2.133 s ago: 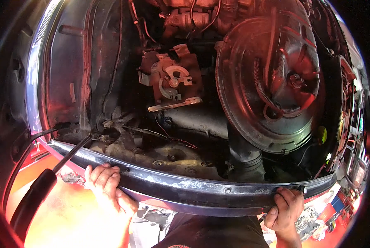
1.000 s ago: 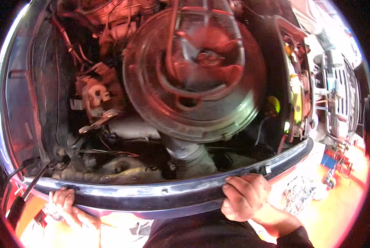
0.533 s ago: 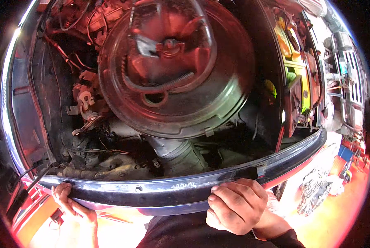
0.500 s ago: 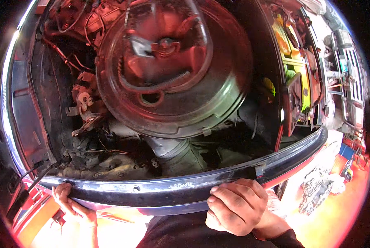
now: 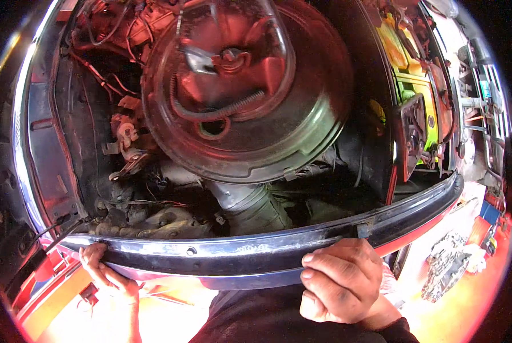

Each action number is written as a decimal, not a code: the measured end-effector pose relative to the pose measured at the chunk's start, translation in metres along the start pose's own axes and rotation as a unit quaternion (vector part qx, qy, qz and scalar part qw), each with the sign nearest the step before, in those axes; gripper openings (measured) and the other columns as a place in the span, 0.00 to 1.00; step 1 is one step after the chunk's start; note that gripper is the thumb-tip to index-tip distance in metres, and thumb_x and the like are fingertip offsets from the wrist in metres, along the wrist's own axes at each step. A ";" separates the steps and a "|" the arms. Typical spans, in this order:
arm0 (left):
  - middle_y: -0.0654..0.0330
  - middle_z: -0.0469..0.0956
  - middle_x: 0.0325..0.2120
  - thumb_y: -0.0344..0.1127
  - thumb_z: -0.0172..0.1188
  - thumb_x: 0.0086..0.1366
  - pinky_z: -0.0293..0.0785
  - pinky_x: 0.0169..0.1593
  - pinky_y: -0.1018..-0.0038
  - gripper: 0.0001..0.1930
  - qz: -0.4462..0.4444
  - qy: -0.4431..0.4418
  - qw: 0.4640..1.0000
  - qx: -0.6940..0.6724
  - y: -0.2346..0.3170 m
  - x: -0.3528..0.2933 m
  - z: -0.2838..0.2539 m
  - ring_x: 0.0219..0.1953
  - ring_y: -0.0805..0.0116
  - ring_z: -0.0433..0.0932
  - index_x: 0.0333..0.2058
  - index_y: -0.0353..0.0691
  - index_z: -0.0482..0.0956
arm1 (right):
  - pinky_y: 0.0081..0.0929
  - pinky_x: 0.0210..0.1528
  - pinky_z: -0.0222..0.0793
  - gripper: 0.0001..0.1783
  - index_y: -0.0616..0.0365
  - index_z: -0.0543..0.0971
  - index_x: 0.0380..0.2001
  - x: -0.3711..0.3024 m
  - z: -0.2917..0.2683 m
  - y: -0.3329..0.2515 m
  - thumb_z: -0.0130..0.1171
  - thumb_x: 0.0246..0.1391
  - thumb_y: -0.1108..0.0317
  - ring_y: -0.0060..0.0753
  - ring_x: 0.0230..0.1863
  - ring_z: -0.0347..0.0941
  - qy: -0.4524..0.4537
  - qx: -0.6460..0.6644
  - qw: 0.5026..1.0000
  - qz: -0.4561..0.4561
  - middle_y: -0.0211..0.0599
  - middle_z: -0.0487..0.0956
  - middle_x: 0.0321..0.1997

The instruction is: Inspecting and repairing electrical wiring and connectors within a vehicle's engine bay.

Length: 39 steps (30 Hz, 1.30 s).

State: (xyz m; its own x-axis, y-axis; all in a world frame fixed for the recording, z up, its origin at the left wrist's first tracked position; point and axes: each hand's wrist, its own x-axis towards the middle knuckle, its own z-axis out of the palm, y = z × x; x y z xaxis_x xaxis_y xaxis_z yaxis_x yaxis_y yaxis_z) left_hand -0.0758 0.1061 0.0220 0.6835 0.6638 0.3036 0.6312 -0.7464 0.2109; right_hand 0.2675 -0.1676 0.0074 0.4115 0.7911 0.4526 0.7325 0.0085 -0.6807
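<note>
I look down into an open engine bay. My left hand (image 5: 102, 273) grips the near edge of the dark front panel (image 5: 239, 254) at its left end, fingers curled over the rim. My right hand (image 5: 340, 281) rests on the same panel right of centre, fingers bent over its outer face. A large round metal air cleaner housing (image 5: 250, 91) fills the middle of the bay, with a ribbed hose (image 5: 219, 110) lying on top. A wide duct (image 5: 247, 203) runs down from it toward the panel.
Wiring and a bracketed part (image 5: 127, 146) crowd the left side of the bay. A yellow-green block (image 5: 413, 86) sits at the right wall. Outside the car, lower right, loose parts (image 5: 450, 266) lie on the floor.
The view has swung so the round housing moved from the right to the centre and looms closer. My right hand slid left along the panel; my left hand stays on its left end.
</note>
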 end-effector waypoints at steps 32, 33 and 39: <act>0.50 0.78 0.48 0.34 0.48 0.56 0.50 0.70 0.38 0.19 0.007 -0.055 0.998 0.027 -0.017 0.006 -0.013 0.54 0.48 0.75 0.47 0.37 0.73 | 0.40 0.36 0.65 0.22 0.71 0.76 0.50 0.010 0.029 -0.037 0.57 0.61 0.61 0.43 0.33 0.69 -0.082 -0.179 0.973 0.122 0.52 0.74 0.39; 0.51 0.80 0.45 0.36 0.49 0.55 0.52 0.70 0.40 0.17 0.017 -0.008 1.000 0.009 -0.021 0.004 0.000 0.52 0.49 0.77 0.42 0.38 0.75 | 0.40 0.37 0.65 0.25 0.72 0.75 0.50 0.007 0.021 -0.038 0.57 0.63 0.58 0.44 0.33 0.68 -0.090 -0.185 0.970 0.126 0.51 0.73 0.38; 0.45 0.80 0.46 0.39 0.40 0.75 0.59 0.69 0.40 0.20 0.053 0.106 0.992 0.052 -0.020 -0.004 -0.021 0.52 0.44 0.76 0.46 0.28 0.76 | 0.43 0.40 0.73 0.23 0.59 0.86 0.39 0.024 0.021 -0.044 0.74 0.43 0.54 0.45 0.35 0.76 -0.081 -0.154 0.977 0.122 0.41 0.82 0.34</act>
State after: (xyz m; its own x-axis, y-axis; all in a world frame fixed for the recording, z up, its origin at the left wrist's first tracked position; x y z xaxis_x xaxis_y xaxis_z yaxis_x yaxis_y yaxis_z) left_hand -0.0992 0.1171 0.0360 0.6618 0.5490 0.5105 0.6023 -0.7948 0.0738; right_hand 0.2338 -0.1359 0.0355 0.5214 0.8333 0.1837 0.7618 -0.3575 -0.5402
